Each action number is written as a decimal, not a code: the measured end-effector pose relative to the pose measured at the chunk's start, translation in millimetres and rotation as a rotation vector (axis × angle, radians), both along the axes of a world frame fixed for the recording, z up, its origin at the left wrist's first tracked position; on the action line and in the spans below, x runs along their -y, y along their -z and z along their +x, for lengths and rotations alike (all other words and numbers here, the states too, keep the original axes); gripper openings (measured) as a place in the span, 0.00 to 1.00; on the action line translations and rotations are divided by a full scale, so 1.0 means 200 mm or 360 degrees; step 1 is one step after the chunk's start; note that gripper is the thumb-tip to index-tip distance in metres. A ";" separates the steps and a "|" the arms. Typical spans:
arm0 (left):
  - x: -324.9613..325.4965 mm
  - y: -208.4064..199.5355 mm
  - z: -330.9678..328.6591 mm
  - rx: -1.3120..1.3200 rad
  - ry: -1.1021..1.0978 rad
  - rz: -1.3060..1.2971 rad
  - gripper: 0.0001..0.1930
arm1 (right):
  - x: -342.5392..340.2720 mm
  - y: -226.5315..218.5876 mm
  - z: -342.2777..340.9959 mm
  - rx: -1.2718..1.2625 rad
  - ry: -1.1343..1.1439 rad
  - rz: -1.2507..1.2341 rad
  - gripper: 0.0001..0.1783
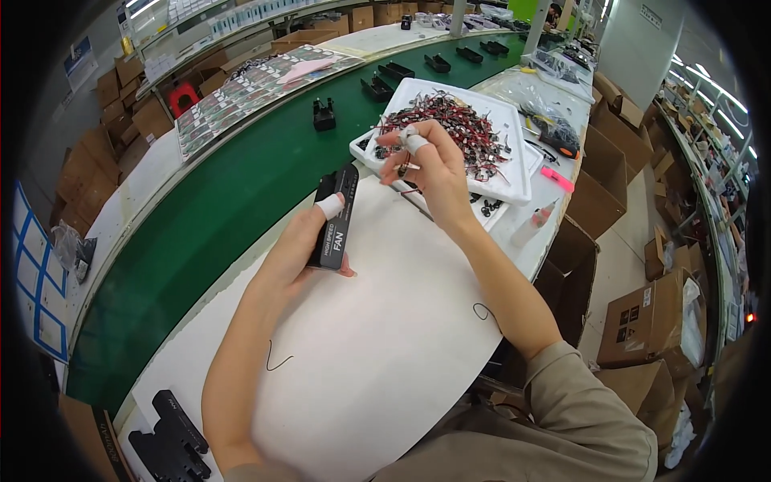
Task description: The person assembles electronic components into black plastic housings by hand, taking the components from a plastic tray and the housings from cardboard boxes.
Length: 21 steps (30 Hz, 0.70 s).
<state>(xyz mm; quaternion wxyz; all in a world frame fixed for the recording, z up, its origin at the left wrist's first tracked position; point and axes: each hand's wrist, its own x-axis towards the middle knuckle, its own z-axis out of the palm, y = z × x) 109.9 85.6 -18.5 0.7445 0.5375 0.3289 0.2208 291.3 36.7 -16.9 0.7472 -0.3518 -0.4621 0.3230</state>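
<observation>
Black flat parts [171, 440] lie at the lower left on the white bench [377, 353], about 7 o'clock from the left hand, well apart from it. Green conveyor belt [217, 233] runs along the bench's far edge, small black fixtures [324, 114] standing on it at 12 o'clock from the left hand.

Left hand [301, 245] grips a slim black fan unit [335, 218], fingers closed round its lower half, taped thumb [329, 207] pressed on its face. The unit sticks up and out of the hand toward 1 o'clock, tilted, lower end just over the bench.

Right hand [430, 169] is raised at 2 o'clock from the fan unit, near but not touching it. Its taped fingertips [411, 140] are pinched together; a small part may sit between them, too small to tell. The hand hangs over the near edge of a white tray [514, 193] heaped with red-and-black wired parts [454, 124], which lie at 12 to 1 o'clock of the hand, just beside the fingertips.

Pink marker [557, 179] and clear bottle [536, 223] lie right of the tray, at 3 to 4 o'clock.
</observation>
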 end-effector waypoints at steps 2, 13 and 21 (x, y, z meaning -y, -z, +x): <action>0.02 -0.01 0.01 -0.0084 -0.0060 -0.0092 0.22 | 0.01 -0.01 0.00 -0.0092 -0.0130 -0.0121 0.09; 0.03 0.08 0.03 0.0002 0.0033 -0.0059 0.23 | -0.05 0.12 -0.03 0.0426 0.0066 -0.0377 0.07; 0.00 0.12 0.02 0.0371 -0.0125 -0.0160 0.26 | -0.04 0.13 -0.07 0.0716 0.0189 -0.0526 0.08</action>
